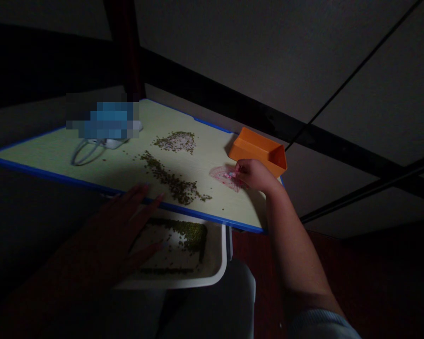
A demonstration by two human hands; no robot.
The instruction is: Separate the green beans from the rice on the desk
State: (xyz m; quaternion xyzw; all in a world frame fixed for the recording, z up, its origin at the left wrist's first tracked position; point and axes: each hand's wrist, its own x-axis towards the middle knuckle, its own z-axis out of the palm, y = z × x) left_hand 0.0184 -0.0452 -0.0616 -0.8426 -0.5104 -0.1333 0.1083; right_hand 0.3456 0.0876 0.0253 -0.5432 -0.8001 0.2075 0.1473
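Observation:
My right hand (pixel 249 175) is at the right end of the pale yellow board, its fingertips pinched together. Under them lies a see-through pink, fan-shaped piece (pixel 219 175) with small pale pink bits on it. What the pinch holds is too small to make out. My left hand (pixel 127 219) is in shadow at the board's near blue edge, fingers stretched apart and nothing seen in them. Ahead of it, a streak of small dark green beans (pixel 178 186) runs over the board (pixel 212 141). Beyond that is a heap of beans mixed with whitish grains (pixel 176 142).
An orange open box (pixel 256 148) stands beyond my right hand. Below the board's near edge, a white tray (pixel 215 278) holds green beans (pixel 194 235). A white cable (pixel 88 157) loops near a blurred-out blue object (pixel 109 120) at the left. Cabinet-like panels border the far side.

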